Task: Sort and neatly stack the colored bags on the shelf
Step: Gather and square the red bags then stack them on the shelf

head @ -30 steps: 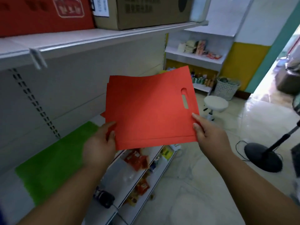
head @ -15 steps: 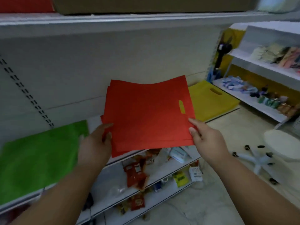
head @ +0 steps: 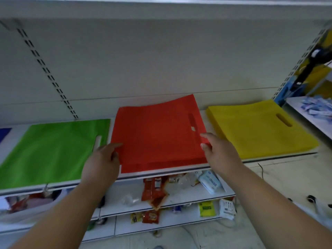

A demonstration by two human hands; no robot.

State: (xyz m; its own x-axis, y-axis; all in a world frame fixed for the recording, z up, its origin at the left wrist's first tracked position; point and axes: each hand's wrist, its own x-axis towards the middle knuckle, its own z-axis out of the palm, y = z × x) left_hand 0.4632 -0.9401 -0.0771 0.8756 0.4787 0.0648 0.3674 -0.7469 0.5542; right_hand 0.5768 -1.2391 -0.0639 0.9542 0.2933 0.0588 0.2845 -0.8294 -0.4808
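A stack of red bags point(head: 158, 133) lies on the white shelf point(head: 269, 157), between a green stack point(head: 52, 150) and a yellow stack point(head: 256, 128). Its far right corner curls up against the back panel. My left hand point(head: 102, 162) holds the stack's left edge, thumb on top. My right hand point(head: 221, 155) pinches the right edge just below the handle cut-out. A sliver of a blue bag point(head: 4, 133) shows at the far left.
Another shelf board runs overhead. Lower shelves hold loose snack packets point(head: 154, 191), a tissue pack point(head: 210, 182) and small boxes. A second shelving unit point(head: 309, 108) stands at the right. Pale floor lies below right.
Both hands have carried the red stack from mid-air down onto the shelf between the green and yellow stacks. My view has turned from the aisle to face the shelf.
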